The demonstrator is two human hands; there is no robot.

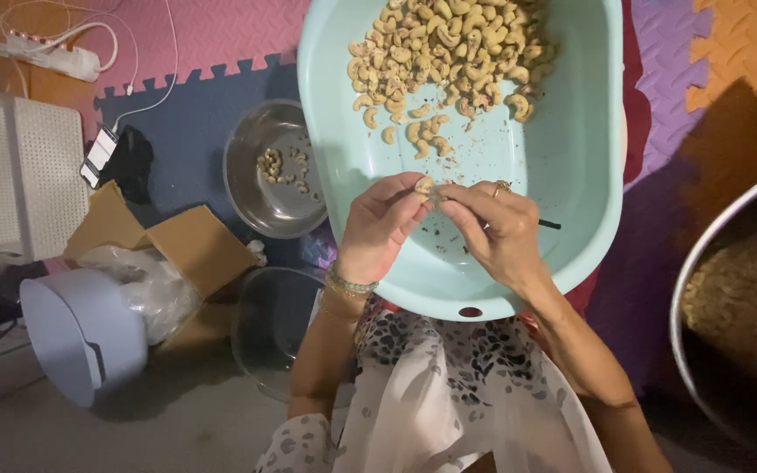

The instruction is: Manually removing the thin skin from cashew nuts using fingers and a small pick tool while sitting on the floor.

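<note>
Cashew nut (424, 185) sits pinched between our 2 hands, over the near half of the pale green basin (571, 158), just above its bare floor. Left hand (380, 226) grasps it with thumb and fingertips closed on the nut. Right hand (492, 232) has its fingers curled in, fingertips meeting the same nut from the other side; a thin dark tool (550, 224) sticks out past that hand, grip on it not clear. Bracelet (350, 282) on our left wrist.

Basin rests on our lap, tilted, near rim at our wrists, far rim out of frame. Cashew pile (449, 52) is banked at the far end, a few strays trailing toward the hands. Between pile and hands the basin floor is open, only dark skin flecks on it. Right wall of the basin is bare.

Edges: steel bowl (273, 166) with a few cashews touches or tucks under the basin's left rim, cannot tell which. Clear glass bowl (269, 324) lies just beside our left forearm. Big steel pot (738, 307) at the right edge, well apart from our right elbow, with dark mat between. Left of the bowls: cardboard box (190, 245), plastic bag (146, 285), lilac bin (81, 333), white crate (19, 175).
</note>
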